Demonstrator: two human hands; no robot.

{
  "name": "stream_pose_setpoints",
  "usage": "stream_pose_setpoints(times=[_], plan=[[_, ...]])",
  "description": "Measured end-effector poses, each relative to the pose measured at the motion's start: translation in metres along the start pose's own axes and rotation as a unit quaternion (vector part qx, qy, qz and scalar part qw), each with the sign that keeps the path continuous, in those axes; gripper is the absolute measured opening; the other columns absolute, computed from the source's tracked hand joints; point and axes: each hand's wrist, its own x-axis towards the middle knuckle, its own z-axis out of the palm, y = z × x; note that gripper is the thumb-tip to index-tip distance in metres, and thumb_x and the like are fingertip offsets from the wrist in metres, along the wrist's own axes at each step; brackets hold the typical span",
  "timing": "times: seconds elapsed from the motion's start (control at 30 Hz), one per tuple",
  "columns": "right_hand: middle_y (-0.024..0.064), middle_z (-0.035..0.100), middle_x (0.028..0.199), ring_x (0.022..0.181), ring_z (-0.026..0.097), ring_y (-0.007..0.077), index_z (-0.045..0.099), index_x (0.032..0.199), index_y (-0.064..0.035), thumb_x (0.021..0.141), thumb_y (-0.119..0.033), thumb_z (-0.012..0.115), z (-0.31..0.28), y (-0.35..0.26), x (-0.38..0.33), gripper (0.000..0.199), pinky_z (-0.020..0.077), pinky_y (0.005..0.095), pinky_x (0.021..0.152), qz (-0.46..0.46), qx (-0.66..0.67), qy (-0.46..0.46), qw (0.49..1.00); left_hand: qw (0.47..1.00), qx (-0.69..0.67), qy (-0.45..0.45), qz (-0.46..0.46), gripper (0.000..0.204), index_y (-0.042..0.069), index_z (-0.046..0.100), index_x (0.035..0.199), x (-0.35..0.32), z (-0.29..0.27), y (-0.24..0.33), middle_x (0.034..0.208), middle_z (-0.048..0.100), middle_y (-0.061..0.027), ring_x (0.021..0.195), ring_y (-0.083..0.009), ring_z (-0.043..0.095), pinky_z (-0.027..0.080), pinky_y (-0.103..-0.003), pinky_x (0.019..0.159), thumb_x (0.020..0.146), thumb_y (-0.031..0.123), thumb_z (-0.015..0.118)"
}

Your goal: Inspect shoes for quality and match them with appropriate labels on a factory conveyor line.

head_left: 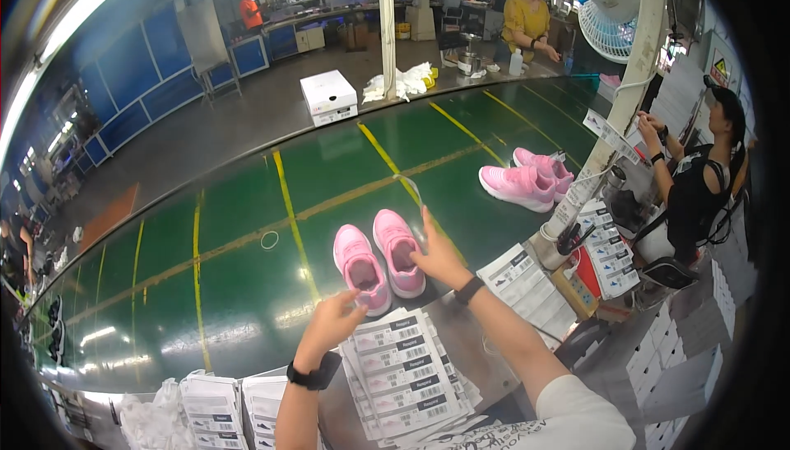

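Two pink sneakers stand side by side on a green belt, toes pointing away from me. At the heel of the left sneaker [360,265] is my left hand [329,326], its thumb and fingers apart. My right hand [440,256] grips the collar of the right sneaker [398,240], thumb at the opening; its lower fingers are hidden. A thin pale curved strip [411,188] stands up by my right index fingertip; how it is held is unclear. Below the shoes lies a stack of printed label sheets [407,376].
Another pair of pink sneakers [522,182] stands farther right on the belt [239,252]. A white shoebox [329,97] sits beyond its far edge. More label sheets [527,289] lie to the right, near a post [568,211]. One co-worker [699,178] sits at right, another [527,18] stands behind.
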Motion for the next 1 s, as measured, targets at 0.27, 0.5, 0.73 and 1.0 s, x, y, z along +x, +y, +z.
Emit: stream_pose_setpoints(times=[0.27,0.5,0.73,1.0], plan=[[0.0048,0.059,0.084,0.072,0.054,0.0121,0.065,0.090,-0.0005,0.077,-0.001,0.063,-0.024,-0.031,-0.033,0.014,0.0430,0.0227,0.055,-0.201,0.133,0.278,0.930,0.983,0.065,0.113,0.127,0.051,-0.002,0.052,0.124,-0.024,0.049,-0.047,0.119,0.057,-0.0260,0.115,-0.0361,0.053,0.042,-0.039,0.096,0.077,0.013,0.066],[-0.0009,0.057,0.071,0.062,0.049,0.0042,0.061,0.085,-0.0009,0.082,-0.008,0.066,-0.030,-0.030,-0.038,0.009,0.0400,0.0197,0.054,-0.137,0.232,0.157,0.950,0.988,0.097,0.073,0.097,0.052,0.003,0.054,0.123,-0.023,0.055,-0.044,0.116,0.058,-0.0191,0.116,-0.0385,0.048,0.038,-0.047,0.097,0.075,0.015,0.068],[0.0000,0.061,0.072,0.063,0.053,0.0048,0.057,0.083,-0.0032,0.080,-0.014,0.072,0.010,-0.001,-0.007,0.019,0.0428,0.0210,0.056,-0.067,0.238,0.170,0.954,0.980,0.192,0.039,-0.042,0.049,0.015,0.054,0.127,-0.037,0.056,-0.039,0.128,0.051,-0.0167,0.129,-0.0462,0.031,0.027,-0.058,0.104,0.080,0.022,0.066],[0.0114,0.061,0.088,0.083,0.058,0.0202,0.060,0.094,0.0005,0.064,-0.044,0.082,0.019,0.023,0.023,0.058,0.0469,0.0335,0.073,0.058,-0.006,0.180,0.982,0.986,0.154,0.051,0.030,0.050,0.010,0.055,0.125,-0.041,0.053,-0.053,0.132,0.041,-0.0317,0.125,-0.0508,0.036,0.033,-0.052,0.103,0.079,0.022,0.069]])
